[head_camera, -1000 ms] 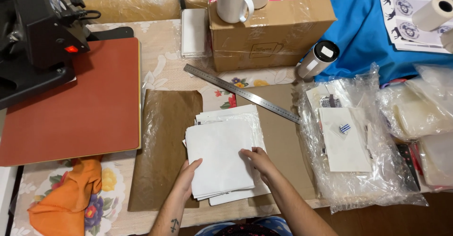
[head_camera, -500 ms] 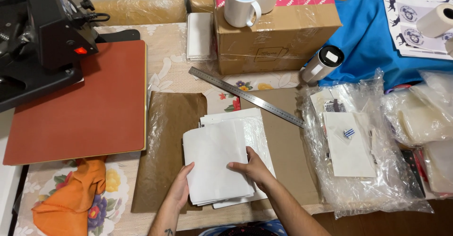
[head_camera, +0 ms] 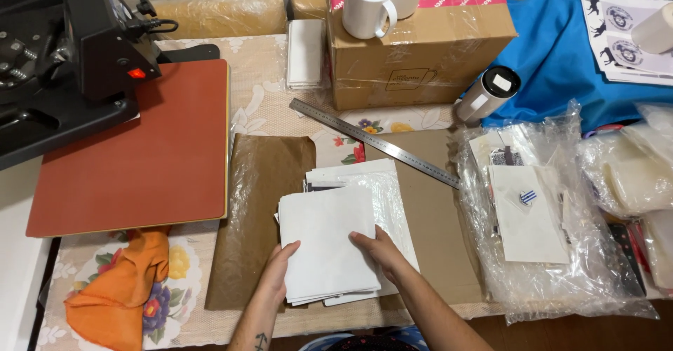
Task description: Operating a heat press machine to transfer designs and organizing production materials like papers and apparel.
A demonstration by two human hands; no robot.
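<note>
Head view, left to right. Heat press (head_camera: 70, 49), black, at upper left, with a small red light; its rust-red pad (head_camera: 137, 154) lies flat on the table. Orange cloth (head_camera: 119, 288) bunched at the lower left, just below the pad. Brown paper (head_camera: 263, 211) beside the pad, partly under the white sheets (head_camera: 329, 242). The sheets form a loose square stack at lower centre, resting on a clear bag. Left hand (head_camera: 280, 267): fingers loosely open, holding the stack's lower left edge. Right hand (head_camera: 378, 249): fingers spread flat on the top sheet near its lower right corner, pressing it down. Steel ruler (head_camera: 375, 143) lies diagonally above the stack. Cardboard box (head_camera: 420, 49), taped, with a pink strip along its top and a small outlined label on its front, carries two white mugs (head_camera: 382, 0). Plastic bags (head_camera: 540, 218) of white blanks at right; blue cloth (head_camera: 561, 56) with printed sheets at upper right.
</note>
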